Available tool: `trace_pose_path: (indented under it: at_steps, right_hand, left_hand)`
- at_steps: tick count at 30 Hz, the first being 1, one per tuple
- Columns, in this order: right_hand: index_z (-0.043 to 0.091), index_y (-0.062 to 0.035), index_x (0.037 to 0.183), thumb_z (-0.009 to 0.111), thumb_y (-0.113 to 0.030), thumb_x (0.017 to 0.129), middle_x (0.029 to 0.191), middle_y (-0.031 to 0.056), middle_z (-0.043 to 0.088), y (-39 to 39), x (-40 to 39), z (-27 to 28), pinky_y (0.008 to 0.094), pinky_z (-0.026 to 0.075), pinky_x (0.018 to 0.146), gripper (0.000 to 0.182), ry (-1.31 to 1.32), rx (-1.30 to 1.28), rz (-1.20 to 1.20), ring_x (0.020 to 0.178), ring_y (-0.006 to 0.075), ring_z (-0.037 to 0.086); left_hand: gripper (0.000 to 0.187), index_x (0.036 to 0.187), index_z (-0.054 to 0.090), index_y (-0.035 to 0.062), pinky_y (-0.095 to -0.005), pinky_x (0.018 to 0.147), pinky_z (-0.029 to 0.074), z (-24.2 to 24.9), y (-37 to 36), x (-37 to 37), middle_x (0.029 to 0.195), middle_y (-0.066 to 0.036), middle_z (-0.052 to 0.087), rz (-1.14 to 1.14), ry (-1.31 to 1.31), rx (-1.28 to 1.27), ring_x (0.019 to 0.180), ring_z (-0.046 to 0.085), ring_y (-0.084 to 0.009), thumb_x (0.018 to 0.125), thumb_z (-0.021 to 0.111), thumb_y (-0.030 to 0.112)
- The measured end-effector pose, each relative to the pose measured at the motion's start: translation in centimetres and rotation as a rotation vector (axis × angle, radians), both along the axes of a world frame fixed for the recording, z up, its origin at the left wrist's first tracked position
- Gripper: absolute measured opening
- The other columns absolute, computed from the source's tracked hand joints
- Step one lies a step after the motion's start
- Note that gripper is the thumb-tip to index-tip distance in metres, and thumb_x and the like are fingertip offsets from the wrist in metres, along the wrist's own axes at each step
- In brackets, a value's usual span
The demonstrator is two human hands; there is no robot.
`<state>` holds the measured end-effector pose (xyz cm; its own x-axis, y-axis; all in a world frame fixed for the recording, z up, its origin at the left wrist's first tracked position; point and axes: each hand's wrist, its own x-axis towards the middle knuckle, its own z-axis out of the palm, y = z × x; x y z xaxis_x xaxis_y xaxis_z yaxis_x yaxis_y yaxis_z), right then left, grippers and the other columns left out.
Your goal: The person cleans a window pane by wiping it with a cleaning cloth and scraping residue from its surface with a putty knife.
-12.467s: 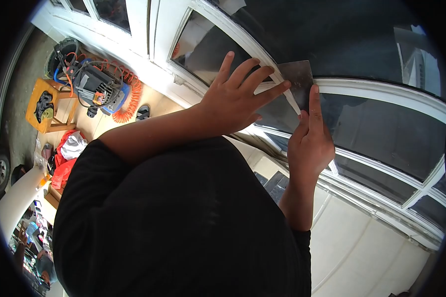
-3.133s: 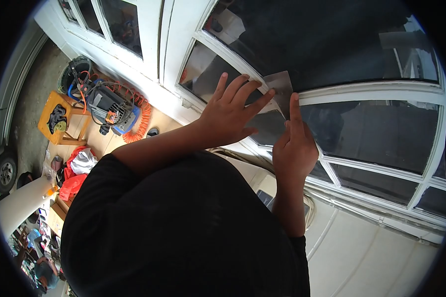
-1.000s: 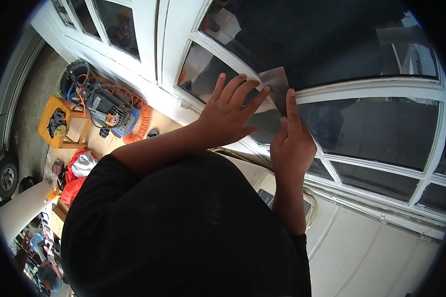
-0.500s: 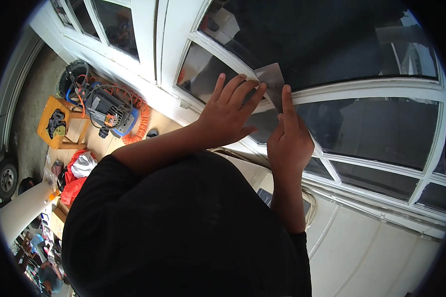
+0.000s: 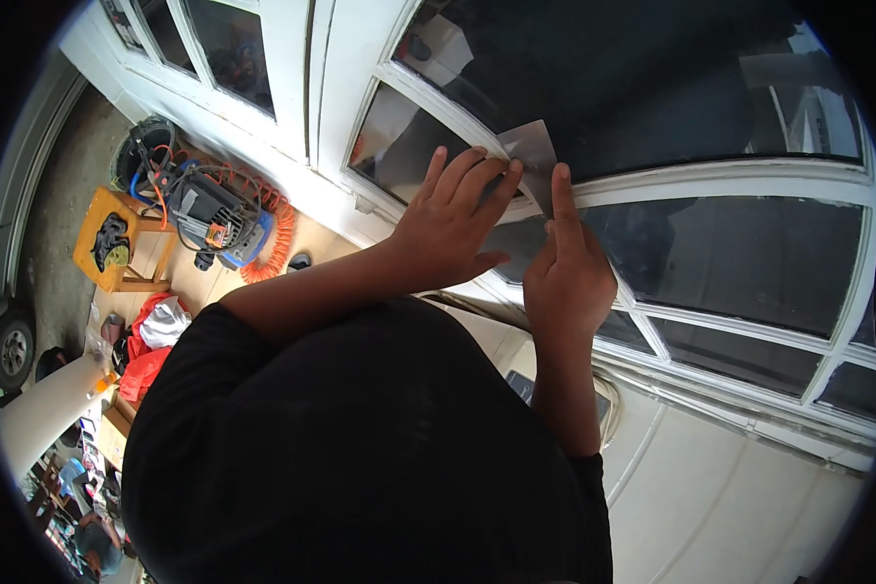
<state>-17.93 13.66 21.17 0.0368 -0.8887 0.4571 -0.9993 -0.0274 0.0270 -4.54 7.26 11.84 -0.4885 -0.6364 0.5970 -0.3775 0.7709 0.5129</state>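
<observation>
Spread flat, the left hand [image 5: 445,232] is pressed open against the white window frame [image 5: 652,180], its fingertips touching a grey sheet [image 5: 530,148] laid over the frame's joint. By the right hand [image 5: 567,279], loosely curled, the sheet's lower edge is pinned with an outstretched forefinger. An air compressor [image 5: 204,214] is seen on the floor below.

Left hand [image 5: 448,234] flat, fingers spread on white door frame [image 5: 341,88], fingertips at grey scraper blade [image 5: 533,156]. Right hand [image 5: 566,277] presses blade with index finger extended. Dark glass panes [image 5: 652,78] around. Air compressor [image 5: 209,209] with orange hose [image 5: 277,234] far left on floor.
</observation>
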Motion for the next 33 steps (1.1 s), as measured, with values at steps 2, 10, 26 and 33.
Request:
trace_pose_path:
  at_steps: [2, 10, 26, 33]
  right_hand:
    - [0.055, -0.0185, 0.139, 0.058, 0.003, 0.085, 0.083, 0.0133, 0.071, 0.3, -0.4, 0.1, 0.0326, 0.055, 0.056, 0.058, -0.002, 0.004, -0.015, 0.069, 0.0236, 0.071]
    - [0.054, -0.0181, 0.140, 0.058, 0.003, 0.086, 0.087, 0.0139, 0.072, 0.5, -0.4, 0.2, 0.0322, 0.056, 0.057, 0.058, -0.028, 0.055, -0.009, 0.070, 0.0235, 0.072]
    - [0.049, -0.0234, 0.144, 0.060, 0.006, 0.077, 0.082, 0.0024, 0.068, 0.7, -1.1, -0.5, 0.0325, 0.051, 0.050, 0.075, 0.041, -0.006, -0.005, 0.062, 0.0183, 0.064]
    - [0.050, -0.0224, 0.143, 0.059, 0.007, 0.077, 0.078, 0.0039, 0.068, 0.2, -1.2, -0.8, 0.0317, 0.049, 0.046, 0.073, 0.041, -0.072, 0.031, 0.057, 0.0177, 0.064]
  left_hand:
    - [0.097, 0.147, 0.035, 0.0021, -0.0624, 0.111, 0.026, 0.1, -0.1, 0.0, 0.141, -0.017, 0.035, 0.001, 0.012, 0.005, 0.137, 0.031, -0.0374, 0.070, 0.081, 0.038]
    - [0.092, 0.146, 0.038, 0.0074, -0.0663, 0.106, 0.029, 0.1, -0.2, 0.2, 0.139, -0.017, 0.036, -0.016, 0.014, -0.019, 0.134, 0.033, -0.0374, 0.071, 0.081, 0.038]
    - [0.093, 0.148, 0.037, 0.0104, -0.0635, 0.111, 0.025, -0.1, 0.0, -0.2, 0.142, -0.016, 0.033, 0.007, -0.005, 0.008, 0.136, 0.031, -0.0396, 0.072, 0.081, 0.039]
    - [0.093, 0.147, 0.038, 0.0093, -0.0651, 0.108, 0.027, -0.2, -0.1, -0.3, 0.141, -0.016, 0.035, 0.001, 0.005, -0.019, 0.134, 0.032, -0.0386, 0.070, 0.081, 0.038]
